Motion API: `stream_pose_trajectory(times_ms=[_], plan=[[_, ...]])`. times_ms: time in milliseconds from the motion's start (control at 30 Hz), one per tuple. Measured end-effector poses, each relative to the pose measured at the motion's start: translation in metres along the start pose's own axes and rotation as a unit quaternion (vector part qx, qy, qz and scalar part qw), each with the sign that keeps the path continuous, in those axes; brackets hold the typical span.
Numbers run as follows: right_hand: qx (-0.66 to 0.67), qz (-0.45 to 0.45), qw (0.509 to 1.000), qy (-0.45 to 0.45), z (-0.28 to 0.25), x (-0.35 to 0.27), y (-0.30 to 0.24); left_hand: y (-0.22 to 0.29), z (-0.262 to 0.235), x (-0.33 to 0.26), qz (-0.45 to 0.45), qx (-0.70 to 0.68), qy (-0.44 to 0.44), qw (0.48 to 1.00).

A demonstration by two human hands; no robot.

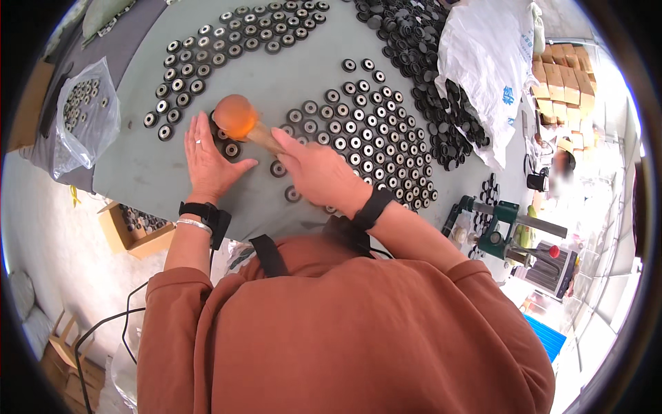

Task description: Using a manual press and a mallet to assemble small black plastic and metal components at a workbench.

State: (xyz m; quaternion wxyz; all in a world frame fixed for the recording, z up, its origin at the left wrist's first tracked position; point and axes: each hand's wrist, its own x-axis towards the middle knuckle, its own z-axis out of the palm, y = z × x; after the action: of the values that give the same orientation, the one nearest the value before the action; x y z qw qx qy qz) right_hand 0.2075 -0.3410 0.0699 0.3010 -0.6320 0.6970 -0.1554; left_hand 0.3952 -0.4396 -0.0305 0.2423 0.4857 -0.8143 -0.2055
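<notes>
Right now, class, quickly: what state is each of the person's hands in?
Left hand: open, flat on the grey table beside small round black parts.
Right hand: closed around the wooden-handled orange mallet.

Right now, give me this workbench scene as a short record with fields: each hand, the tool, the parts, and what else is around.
left hand: flat on the table, fingers spread, beside small round black parts
right hand: closed on the handle of a mallet
mallet: orange rounded head, wooden handle, head over the parts by the left hand
table: grey-green top
laid-out parts: rows of black rings with pale centres
loose pile: black parts, far right
bags: clear bag with parts, far left; white bag, right
</notes>
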Motion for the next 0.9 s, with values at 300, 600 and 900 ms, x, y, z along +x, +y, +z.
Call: stream_pose_trajectory(times_ms=[300, 600, 900], plan=[[0.100, 0.030, 0.990, 0.099, -0.042, -0.027, 0.009, 0.024, 0.010, 0.025, 0.085, 0.074, -0.120, 0.986], [0.136, 0.006, 0.983, 0.126, -0.040, -0.016, 0.018, 0.073, 0.006, 0.020, 0.090, -0.051, -0.090, 0.991], [0.148, -0.069, 0.981, 0.108, -0.001, 0.065, -0.052, -0.078, -0.035, 0.008, -0.002, 0.106, 0.002, 0.994]])
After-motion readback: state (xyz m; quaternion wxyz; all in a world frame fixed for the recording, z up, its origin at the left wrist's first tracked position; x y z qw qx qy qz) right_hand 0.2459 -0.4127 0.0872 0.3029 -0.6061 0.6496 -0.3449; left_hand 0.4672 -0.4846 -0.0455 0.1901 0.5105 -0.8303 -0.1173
